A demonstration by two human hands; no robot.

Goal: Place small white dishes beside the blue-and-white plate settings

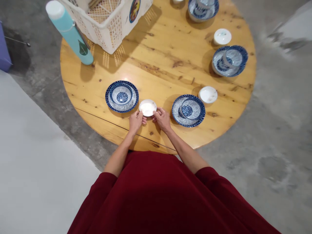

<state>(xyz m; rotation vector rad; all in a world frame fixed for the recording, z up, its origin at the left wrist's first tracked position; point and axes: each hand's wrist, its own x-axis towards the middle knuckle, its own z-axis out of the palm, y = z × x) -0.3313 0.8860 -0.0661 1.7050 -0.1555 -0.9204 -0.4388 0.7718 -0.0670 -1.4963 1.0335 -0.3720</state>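
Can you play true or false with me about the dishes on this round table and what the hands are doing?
1. Both hands hold the small white dish. True: the left hand and right hand pinch its near rim.
2. The white dish sits between two blue plate sets. True: one blue plate with bowl is to its left, another to its right.
3. The tall bottle is red. False: it is teal with a white cap.
4. The basket is full of blue plates. False: no plates show in the part in view.
5. The table is square. False: it is round and wooden.
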